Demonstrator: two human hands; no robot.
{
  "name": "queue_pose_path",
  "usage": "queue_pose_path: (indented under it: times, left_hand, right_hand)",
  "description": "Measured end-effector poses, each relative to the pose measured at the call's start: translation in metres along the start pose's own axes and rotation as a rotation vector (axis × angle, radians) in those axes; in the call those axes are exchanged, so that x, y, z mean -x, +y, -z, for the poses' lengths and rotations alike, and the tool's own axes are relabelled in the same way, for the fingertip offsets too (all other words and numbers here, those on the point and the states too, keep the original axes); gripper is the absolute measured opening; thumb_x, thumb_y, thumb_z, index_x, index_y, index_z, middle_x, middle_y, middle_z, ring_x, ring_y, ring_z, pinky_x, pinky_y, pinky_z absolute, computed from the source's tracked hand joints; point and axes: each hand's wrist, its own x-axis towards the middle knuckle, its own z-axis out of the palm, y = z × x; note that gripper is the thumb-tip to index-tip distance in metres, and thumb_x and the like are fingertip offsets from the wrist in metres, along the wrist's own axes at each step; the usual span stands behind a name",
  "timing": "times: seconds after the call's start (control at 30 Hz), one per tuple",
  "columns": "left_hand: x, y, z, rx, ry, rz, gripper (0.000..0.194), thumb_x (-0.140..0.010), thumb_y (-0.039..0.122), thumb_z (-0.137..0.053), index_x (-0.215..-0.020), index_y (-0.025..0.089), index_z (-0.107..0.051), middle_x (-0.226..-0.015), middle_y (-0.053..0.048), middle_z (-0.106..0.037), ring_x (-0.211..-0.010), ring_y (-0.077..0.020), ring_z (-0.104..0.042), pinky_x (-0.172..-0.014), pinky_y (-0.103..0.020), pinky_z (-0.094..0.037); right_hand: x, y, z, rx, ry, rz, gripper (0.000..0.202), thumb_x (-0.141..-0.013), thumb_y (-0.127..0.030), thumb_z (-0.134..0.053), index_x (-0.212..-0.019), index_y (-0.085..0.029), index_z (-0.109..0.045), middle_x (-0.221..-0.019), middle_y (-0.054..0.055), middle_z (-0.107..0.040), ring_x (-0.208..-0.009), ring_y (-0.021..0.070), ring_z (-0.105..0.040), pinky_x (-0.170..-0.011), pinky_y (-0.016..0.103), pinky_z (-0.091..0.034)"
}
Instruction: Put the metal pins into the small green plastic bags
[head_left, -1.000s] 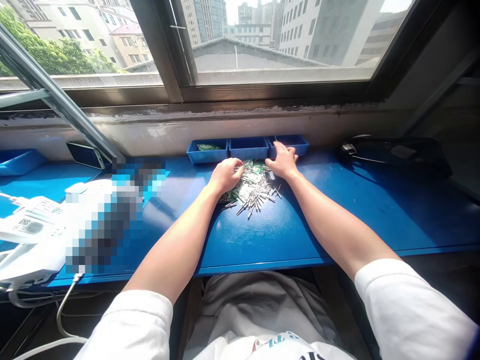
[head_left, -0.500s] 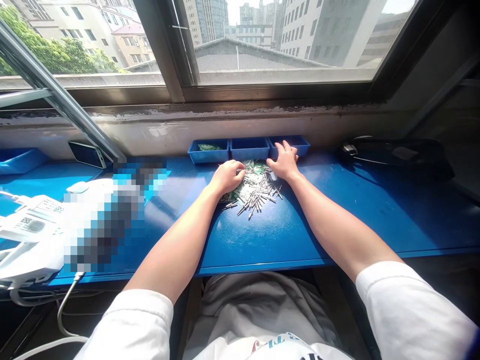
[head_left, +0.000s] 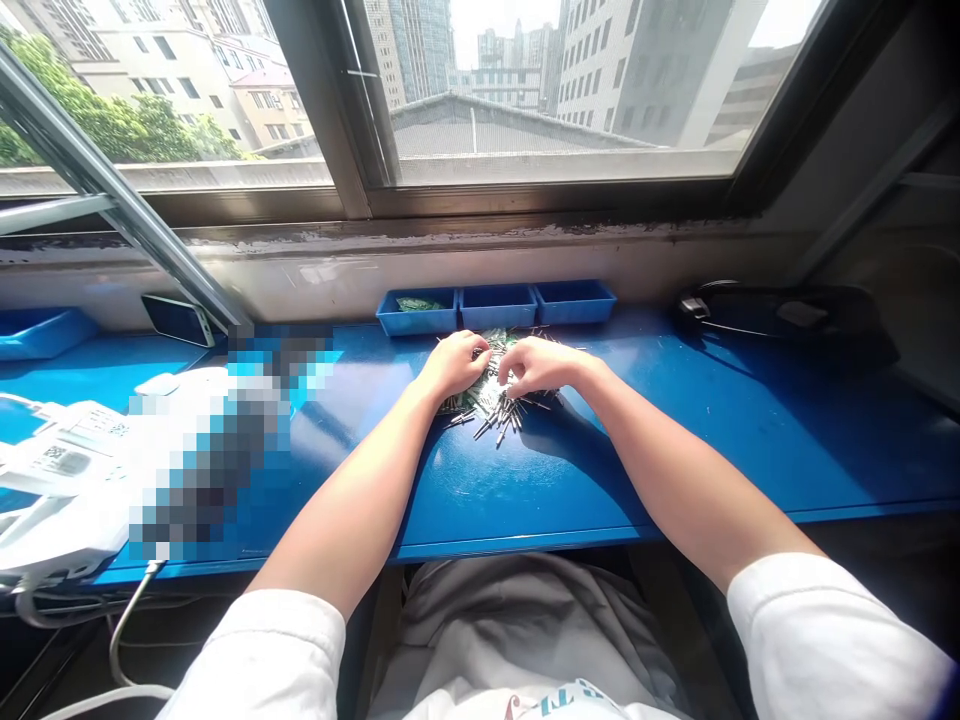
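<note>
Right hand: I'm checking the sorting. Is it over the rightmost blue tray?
No, the right hand rests on the pile of metal pins, nearer than the rightmost blue tray.

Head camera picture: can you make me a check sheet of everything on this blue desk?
Surface: blue bench under a window, dusty sill behind.
Job's things: pile of small metal pins mixed with green pieces; three blue trays behind, the left one holding green pieces.
Clutter: phone leaning on the wall; white device, partly blurred; black object at right.
Hands: left hand and right hand both on the pile, fingers curled; what they hold cannot be told.
Cables: white cable hanging off the front edge.
Surroundings: buildings and trees outside.
</note>
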Motion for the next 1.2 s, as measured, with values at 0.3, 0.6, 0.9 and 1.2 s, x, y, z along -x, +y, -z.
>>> queue_pose_path:
  times: [0.3, 0.6, 0.9, 1.2]
  left_hand:
    - [0.0, 0.0, -0.001, -0.01, -0.005, -0.002, 0.024, -0.085, 0.033, -0.049, -0.089, 0.02, -0.069, -0.095, -0.006, -0.067, -0.091, -0.0204, -0.061, -0.083, -0.032, -0.049]
    - [-0.001, 0.001, 0.0, -0.02, -0.019, 0.008, 0.024, -0.085, 0.032, -0.049, -0.09, 0.02, -0.069, -0.096, -0.006, -0.067, -0.092, -0.0208, -0.061, -0.083, -0.032, -0.049]
    - [-0.001, 0.003, -0.001, -0.026, -0.038, 0.004, 0.025, -0.086, 0.032, -0.047, -0.091, 0.02, -0.068, -0.097, -0.005, -0.067, -0.094, -0.0204, -0.061, -0.084, -0.032, -0.048]
    - [-0.003, 0.007, 0.009, 0.192, 0.153, 0.033, 0.027, -0.089, 0.035, -0.045, -0.093, 0.018, -0.066, -0.095, -0.006, -0.068, -0.091, -0.0188, -0.062, -0.083, -0.031, -0.049]
  right_hand:
    - [-0.003, -0.003, -0.003, 0.092, -0.027, -0.04, 0.02, -0.069, -0.026, -0.07, -0.088, -0.024, -0.073, -0.072, -0.002, -0.06, -0.06, 0.0095, -0.049, -0.055, 0.022, -0.032]
    - [-0.004, -0.011, -0.004, 0.153, -0.065, -0.038, 0.015, -0.076, -0.027, -0.065, -0.089, -0.023, -0.07, -0.082, 0.001, -0.063, -0.065, 0.0109, -0.05, -0.058, 0.022, -0.032]
    - [-0.008, -0.009, -0.008, 0.163, -0.098, -0.043, 0.012, -0.077, -0.028, -0.061, -0.085, -0.023, -0.068, -0.079, 0.001, -0.062, -0.067, 0.0121, -0.049, -0.057, 0.023, -0.03]
    - [-0.006, 0.008, -0.017, 0.009, 0.268, 0.022, 0.009, -0.078, -0.016, -0.054, -0.081, -0.017, -0.063, -0.08, 0.001, -0.065, -0.071, 0.011, -0.053, -0.065, 0.021, -0.036]
